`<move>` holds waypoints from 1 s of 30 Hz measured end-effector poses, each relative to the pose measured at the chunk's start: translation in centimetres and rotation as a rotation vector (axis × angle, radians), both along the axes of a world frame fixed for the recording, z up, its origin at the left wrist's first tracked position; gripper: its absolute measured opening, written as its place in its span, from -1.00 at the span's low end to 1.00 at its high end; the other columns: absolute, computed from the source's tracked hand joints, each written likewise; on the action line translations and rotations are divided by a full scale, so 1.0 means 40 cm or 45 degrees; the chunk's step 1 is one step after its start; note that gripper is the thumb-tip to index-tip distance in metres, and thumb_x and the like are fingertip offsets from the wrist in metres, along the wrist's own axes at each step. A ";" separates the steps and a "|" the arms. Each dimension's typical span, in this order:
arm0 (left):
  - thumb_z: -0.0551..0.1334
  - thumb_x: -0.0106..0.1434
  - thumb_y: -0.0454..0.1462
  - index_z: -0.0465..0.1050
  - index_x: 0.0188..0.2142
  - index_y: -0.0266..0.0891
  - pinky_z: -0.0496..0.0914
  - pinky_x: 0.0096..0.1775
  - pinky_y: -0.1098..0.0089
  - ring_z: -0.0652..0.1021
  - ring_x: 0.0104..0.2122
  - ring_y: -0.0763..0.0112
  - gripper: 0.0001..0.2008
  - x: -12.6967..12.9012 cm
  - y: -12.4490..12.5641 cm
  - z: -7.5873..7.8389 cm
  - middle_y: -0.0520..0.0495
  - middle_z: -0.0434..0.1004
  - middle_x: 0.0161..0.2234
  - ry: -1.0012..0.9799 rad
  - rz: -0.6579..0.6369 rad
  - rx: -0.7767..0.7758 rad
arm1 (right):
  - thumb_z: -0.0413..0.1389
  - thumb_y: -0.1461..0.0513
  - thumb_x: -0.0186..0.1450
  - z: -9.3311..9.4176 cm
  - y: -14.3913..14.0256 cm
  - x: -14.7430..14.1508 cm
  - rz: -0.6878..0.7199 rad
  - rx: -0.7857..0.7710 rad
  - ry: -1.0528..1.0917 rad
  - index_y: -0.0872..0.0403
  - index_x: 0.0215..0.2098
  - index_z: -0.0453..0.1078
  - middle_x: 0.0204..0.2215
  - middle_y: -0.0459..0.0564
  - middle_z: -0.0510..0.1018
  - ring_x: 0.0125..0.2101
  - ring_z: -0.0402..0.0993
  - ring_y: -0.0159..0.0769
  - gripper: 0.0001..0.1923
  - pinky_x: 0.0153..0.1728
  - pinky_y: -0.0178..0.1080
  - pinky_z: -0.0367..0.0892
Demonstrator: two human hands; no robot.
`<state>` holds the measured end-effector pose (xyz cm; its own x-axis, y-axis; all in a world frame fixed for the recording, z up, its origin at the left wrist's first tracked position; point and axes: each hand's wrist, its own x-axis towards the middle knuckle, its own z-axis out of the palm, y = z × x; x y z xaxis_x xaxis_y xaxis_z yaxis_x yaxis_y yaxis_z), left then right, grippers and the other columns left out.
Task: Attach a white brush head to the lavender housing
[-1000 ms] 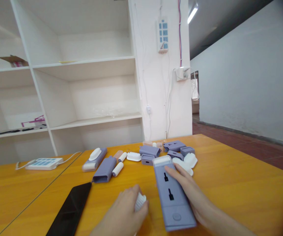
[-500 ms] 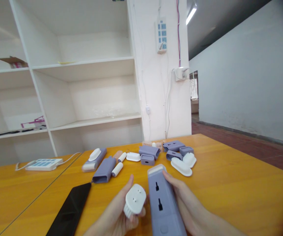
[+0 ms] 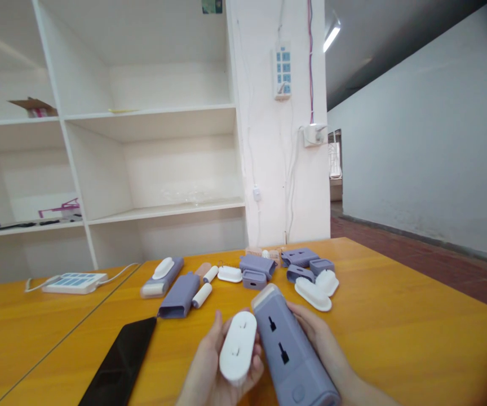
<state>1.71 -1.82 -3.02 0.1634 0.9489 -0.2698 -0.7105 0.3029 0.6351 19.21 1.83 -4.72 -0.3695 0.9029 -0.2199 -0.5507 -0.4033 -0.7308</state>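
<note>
My left hand (image 3: 222, 369) grips a white oval brush (image 3: 238, 347), its smooth back with two small hooked pegs facing me and its bristles turned away. Close beside it, my right hand (image 3: 322, 338) is wrapped round the right side of a long purple plastic case (image 3: 292, 361). Two black keyhole-shaped slots and a round button show on the case's face, and its far end has a clear cap (image 3: 264, 296). The brush's edge is very near the case; whether they touch, I cannot tell.
Beyond my hands lie purple cases (image 3: 180, 294), small white rollers (image 3: 202, 295), white oval pieces (image 3: 313, 293) and purple box-like parts (image 3: 255, 278). A black phone-like slab (image 3: 119, 361) lies at left, with a power strip (image 3: 75, 282) behind it. White shelves (image 3: 154, 213) stand behind the table.
The brush has turned so its back faces me more fully, its bristles now hidden. My left hand has moved right, and the case's near end has swung to the right.
</note>
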 end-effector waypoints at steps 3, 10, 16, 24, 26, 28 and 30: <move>0.05 0.47 -0.17 0.37 0.02 -0.42 0.48 -0.39 0.45 0.62 -0.45 0.34 -0.66 -0.001 -0.003 0.009 -0.32 0.62 -0.32 -0.071 0.034 -0.036 | 0.16 0.02 0.32 0.000 0.001 0.003 -0.019 -0.012 -0.011 0.13 -0.30 0.58 -0.47 0.02 0.67 -0.52 0.54 -0.24 -0.66 -0.38 -0.24 0.43; 0.15 0.40 -0.35 0.37 0.06 -0.62 0.57 -0.28 0.35 0.65 -0.37 0.27 -0.67 -0.009 -0.016 0.044 -0.49 0.61 -0.10 -0.053 0.167 0.000 | 0.14 0.04 0.32 0.013 -0.003 0.005 -0.030 -0.057 -0.029 0.15 -0.28 0.55 -0.54 0.00 0.64 -0.53 0.55 -0.18 -0.67 -0.42 -0.21 0.41; 0.06 0.45 -0.24 0.29 0.15 -0.61 0.56 -0.19 0.26 0.64 -0.26 0.17 -0.57 -0.011 -0.020 0.045 -0.48 0.58 -0.06 -0.274 0.056 -0.039 | 0.10 0.08 0.38 0.009 -0.001 0.001 -0.063 -0.053 -0.032 0.20 -0.15 0.53 -0.44 0.05 0.69 -0.52 0.54 -0.24 -0.66 -0.43 -0.25 0.38; 0.08 0.25 -0.42 0.14 0.29 -0.41 0.39 -0.54 0.46 0.56 -0.47 0.29 -0.41 -0.043 -0.010 0.043 -0.40 0.60 -0.15 -0.248 0.063 -0.014 | 0.13 0.00 0.34 0.033 0.002 0.023 -0.097 -0.080 -0.024 0.10 -0.31 0.51 -0.57 -0.04 0.61 -0.57 0.49 -0.21 -0.67 -0.44 -0.21 0.38; 0.09 0.27 -0.44 0.19 0.27 -0.43 0.52 -0.38 0.31 0.59 -0.42 0.26 -0.45 -0.043 -0.005 0.040 -0.37 0.60 -0.15 -0.219 0.122 0.026 | 0.14 0.02 0.34 0.041 -0.001 0.029 -0.120 -0.089 -0.028 0.11 -0.31 0.52 -0.54 -0.02 0.63 -0.56 0.51 -0.20 -0.68 -0.43 -0.20 0.39; 0.14 0.31 -0.43 0.25 0.23 -0.45 0.56 -0.21 0.17 0.63 -0.30 0.19 -0.51 -0.040 -0.002 0.039 -0.35 0.59 -0.08 -0.187 0.186 0.071 | 0.15 0.04 0.34 0.046 -0.004 0.031 -0.144 -0.093 -0.034 0.11 -0.27 0.52 -0.51 0.00 0.66 -0.55 0.52 -0.19 -0.70 -0.40 -0.19 0.40; 0.21 0.33 -0.41 0.32 0.18 -0.49 0.56 -0.12 0.13 0.64 -0.16 0.10 -0.56 -0.033 -0.005 0.044 -0.39 0.57 0.01 -0.161 0.220 0.101 | 0.15 0.04 0.33 0.047 -0.007 0.030 -0.154 -0.092 -0.038 0.12 -0.25 0.53 -0.50 0.00 0.66 -0.54 0.53 -0.19 -0.70 -0.40 -0.19 0.40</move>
<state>0.38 -2.03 -1.28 0.0246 0.9833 -0.1805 -0.8231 0.1224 0.5546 20.43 1.56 -2.82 -0.2513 0.9219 -0.2950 -0.5765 -0.3874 -0.7194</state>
